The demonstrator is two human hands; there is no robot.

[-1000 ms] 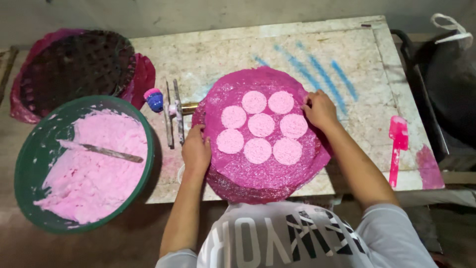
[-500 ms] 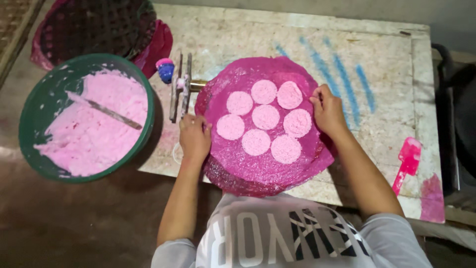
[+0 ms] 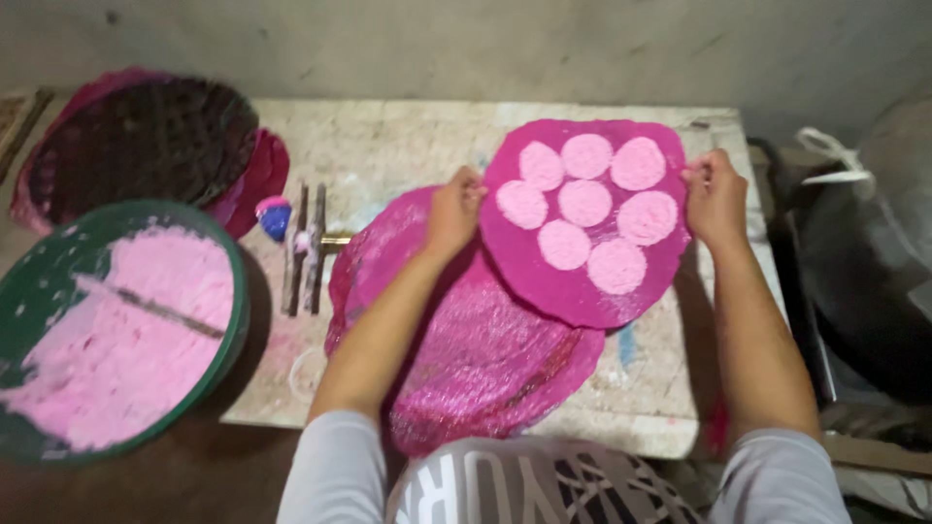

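From the head camera, the left hand [image 3: 454, 209] pinches the left edge of a round magenta sheet [image 3: 582, 291] between fingers and thumb, and the right hand [image 3: 715, 199] pinches its right edge the same way, so both hands are closed on the sheet's rim. The sheet is lifted off and tilted above the far right part of the table [image 3: 388, 146], its near edge hanging over a stack of similar magenta sheets [image 3: 466, 359] that lies flat at the near edge of the table and overhangs it slightly. Seven pale pink discs [image 3: 585, 202] sit on the lifted sheet in a flower pattern, one in the middle and six around it, apart from one another.

The sheet looks thin, light and flexible, likely to sag in the middle if held at one point only; the discs seem soft and wet, so they could slide or smear if it tips steeply. Opposite edges, clear of the discs, are the sensible hold.

At the table's left edge lie two metal bars [image 3: 306, 247] side by side with a small blue and pink cap [image 3: 275, 215] just beside them. Off the left side stand a green basin [image 3: 233, 291] of pink paste with a stick lying across it, and beyond it a dark round mesh tray [image 3: 136, 146].
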